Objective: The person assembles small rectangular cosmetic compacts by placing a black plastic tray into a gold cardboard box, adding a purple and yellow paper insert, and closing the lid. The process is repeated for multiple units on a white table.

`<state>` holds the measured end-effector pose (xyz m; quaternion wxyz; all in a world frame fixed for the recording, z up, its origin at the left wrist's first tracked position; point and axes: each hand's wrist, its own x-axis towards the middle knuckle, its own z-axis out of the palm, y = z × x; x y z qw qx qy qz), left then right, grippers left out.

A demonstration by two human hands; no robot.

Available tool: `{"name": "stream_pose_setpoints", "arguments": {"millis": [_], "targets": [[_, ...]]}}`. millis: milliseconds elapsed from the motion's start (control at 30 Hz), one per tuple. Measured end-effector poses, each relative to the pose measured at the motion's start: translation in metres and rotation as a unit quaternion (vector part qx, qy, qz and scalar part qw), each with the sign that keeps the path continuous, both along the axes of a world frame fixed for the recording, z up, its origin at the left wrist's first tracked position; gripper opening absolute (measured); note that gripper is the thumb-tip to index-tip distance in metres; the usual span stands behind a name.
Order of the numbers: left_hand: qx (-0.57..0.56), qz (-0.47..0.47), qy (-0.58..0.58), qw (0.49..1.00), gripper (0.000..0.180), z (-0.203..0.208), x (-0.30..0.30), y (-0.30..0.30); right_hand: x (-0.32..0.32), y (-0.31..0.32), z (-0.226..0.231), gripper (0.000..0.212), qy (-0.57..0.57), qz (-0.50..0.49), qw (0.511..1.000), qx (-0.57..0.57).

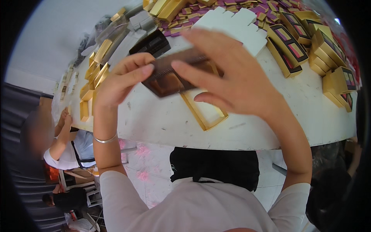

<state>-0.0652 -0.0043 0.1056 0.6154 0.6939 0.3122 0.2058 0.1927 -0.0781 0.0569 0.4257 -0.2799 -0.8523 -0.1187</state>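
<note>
My left hand [123, 79] pinches the left end of a dark brown plastic tray [162, 85] with hollow compartments, held tilted above the table. Over its right part my right hand [228, 69] hovers with fingers spread, slightly smeared by motion; whether a fingertip touches the tray I cannot tell. Beneath them, an open gold box [206, 118] lies on the white table, partly hidden by the right hand. Behind the tray sits a black piece [150, 44], perhaps a stack of similar trays.
White card pieces [226, 29] lie beyond my hands, before a heap of small purple and gold pieces [185, 17]. Filled gold boxes [288, 46] are stacked at right. Empty gold boxes [89, 92] line the left, where another person's hands [66, 116] are at work.
</note>
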Motion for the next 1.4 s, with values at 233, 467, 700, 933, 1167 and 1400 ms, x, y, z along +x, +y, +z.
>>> {"name": "stream_pose_setpoints", "arguments": {"millis": [233, 467, 700, 933, 1167, 1400], "targets": [[0.201, -0.177, 0.127, 0.955, 0.11, -0.031, 0.014, 0.008, 0.083, -0.081, -0.03, 0.061, 0.207, -0.159, 0.947, -0.188], [0.291, -0.188, 0.213, 0.914, 0.089, -0.064, 0.035, 0.003, 0.128, -0.133, -0.026, 0.066, 0.426, -0.138, 0.869, -0.21], [0.286, -0.084, 0.162, 0.941, 0.079, -0.086, 0.067, -0.018, 0.044, -0.046, -0.02, 0.04, 0.031, -0.082, 0.901, -0.425], [0.324, -0.096, 0.166, 0.927, 0.084, -0.092, 0.066, -0.013, 0.026, -0.017, -0.025, 0.04, -0.15, -0.054, 0.946, -0.282], [0.371, -0.092, 0.074, 0.921, 0.076, -0.106, 0.059, -0.005, 0.047, -0.012, -0.026, 0.066, 0.022, 0.102, 0.924, -0.369], [0.386, -0.09, 0.063, 0.916, 0.071, -0.111, 0.059, -0.004, 0.082, -0.002, -0.035, 0.044, 0.086, 0.194, 0.805, -0.554]]}}
